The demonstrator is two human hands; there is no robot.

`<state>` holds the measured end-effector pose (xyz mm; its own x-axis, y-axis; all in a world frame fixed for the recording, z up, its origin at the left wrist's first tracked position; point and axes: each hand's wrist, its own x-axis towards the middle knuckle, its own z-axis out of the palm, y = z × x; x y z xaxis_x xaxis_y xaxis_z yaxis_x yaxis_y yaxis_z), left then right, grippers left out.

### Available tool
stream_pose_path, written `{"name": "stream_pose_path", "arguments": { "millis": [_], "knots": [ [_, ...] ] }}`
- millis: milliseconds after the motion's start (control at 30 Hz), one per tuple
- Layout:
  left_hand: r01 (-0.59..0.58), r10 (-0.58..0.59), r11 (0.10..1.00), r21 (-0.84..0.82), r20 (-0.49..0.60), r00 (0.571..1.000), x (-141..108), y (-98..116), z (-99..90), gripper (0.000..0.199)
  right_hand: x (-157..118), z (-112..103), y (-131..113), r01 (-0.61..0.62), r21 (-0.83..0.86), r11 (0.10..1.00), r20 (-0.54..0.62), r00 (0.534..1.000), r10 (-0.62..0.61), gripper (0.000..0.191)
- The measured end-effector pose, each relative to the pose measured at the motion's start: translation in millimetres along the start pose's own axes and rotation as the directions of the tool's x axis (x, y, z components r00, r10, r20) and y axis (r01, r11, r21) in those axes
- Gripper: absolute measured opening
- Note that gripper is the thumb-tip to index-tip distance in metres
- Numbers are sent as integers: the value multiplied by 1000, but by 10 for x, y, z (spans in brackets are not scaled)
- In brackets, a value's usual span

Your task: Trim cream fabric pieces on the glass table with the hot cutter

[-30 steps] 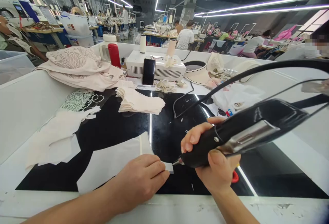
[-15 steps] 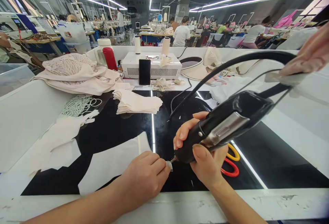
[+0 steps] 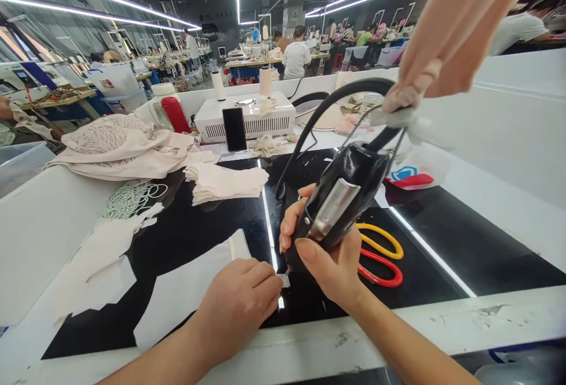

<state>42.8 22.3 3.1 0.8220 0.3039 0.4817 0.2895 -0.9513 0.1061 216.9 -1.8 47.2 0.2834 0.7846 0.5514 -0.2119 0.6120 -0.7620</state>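
My right hand point(image 3: 331, 261) is wrapped round a black corded handheld tool point(image 3: 347, 181) with a silver lever, its thumb along the near side. The tool slants down leftward, and its lower end is close to my left fingertips. My left hand point(image 3: 245, 296) is closed in a pinch on the black work surface point(image 3: 424, 237). From its fingers pokes the end of a small pale fabric strip point(image 3: 285, 280). A large white fabric piece point(image 3: 188, 282) lies flat to the left, partly under that hand. Scissors with yellow and red handles point(image 3: 384, 279) rest beside my right hand, blades hidden.
Pink fabric point(image 3: 442, 37) ties up the tool's cable from above. Behind lie a stack of cream fabric pieces point(image 3: 227, 183), a phone point(image 3: 234, 128) and a vented white box point(image 3: 276, 119). Green cord point(image 3: 132, 199), white scraps point(image 3: 99, 261) and lace cloth point(image 3: 128, 143) are at left.
The view has swung to the right. The tool is held more upright, and more of the scissor handles shows. My left hand keeps its pinch on the strip.
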Motion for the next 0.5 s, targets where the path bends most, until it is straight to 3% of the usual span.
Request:
{"name": "stream_pose_path", "arguments": {
  "millis": [133,300,500],
  "knots": [
    [39,-39,999,-12,-41,998,14,-51,-49,20,-5,-3,3,-24,3,1000,-6,1000,24,38],
    [-12,11,996,93,19,1000,-34,-42,67,17,-23,-7,6,-37,-30,999,-30,999,36,34],
    [-14,8,995,103,55,998,-90,-5,142,13,-26,-5,-11,-46,-26,999,-31,998,46,32]
  ]
}}
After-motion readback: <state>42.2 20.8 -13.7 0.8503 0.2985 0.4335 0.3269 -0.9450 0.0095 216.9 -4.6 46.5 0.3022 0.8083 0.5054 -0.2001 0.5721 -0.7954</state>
